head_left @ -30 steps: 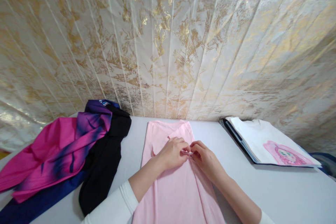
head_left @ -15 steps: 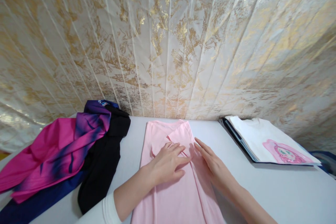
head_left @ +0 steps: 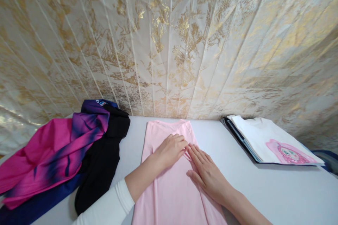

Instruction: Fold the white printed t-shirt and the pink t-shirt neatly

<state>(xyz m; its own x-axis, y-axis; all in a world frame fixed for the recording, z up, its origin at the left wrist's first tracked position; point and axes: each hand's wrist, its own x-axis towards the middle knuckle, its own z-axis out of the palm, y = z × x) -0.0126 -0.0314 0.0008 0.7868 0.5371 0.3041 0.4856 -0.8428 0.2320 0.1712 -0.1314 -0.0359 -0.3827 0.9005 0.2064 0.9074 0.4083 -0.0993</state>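
Observation:
A pink long garment, apparently a shirt [head_left: 176, 197], lies lengthwise on the table with its neckline at the far end and its sides folded inward. My left hand [head_left: 171, 151] rests on its upper part, fingers curled and pinching a fold of the cloth near the middle. Beside it, my right hand [head_left: 208, 172] lies flat on the garment's right side, fingers stretched out and pressed on the fabric. The fingertips of both hands nearly meet. A small loop of pink cloth shows between them; the left fingertips are partly hidden.
To the left lies a loose heap of clothes: a pink and purple garment [head_left: 58, 147] over a black one [head_left: 102, 168]. On the right sits a stack of folded clothes with a white printed shirt [head_left: 253, 137] on top. A gold-patterned curtain [head_left: 169, 49] hangs behind the white table [head_left: 253, 193].
My left hand has shifted slightly up and its fingers have curled onto the cloth. My right hand has moved left onto the garment and flattened. The red-edged fold is now covered.

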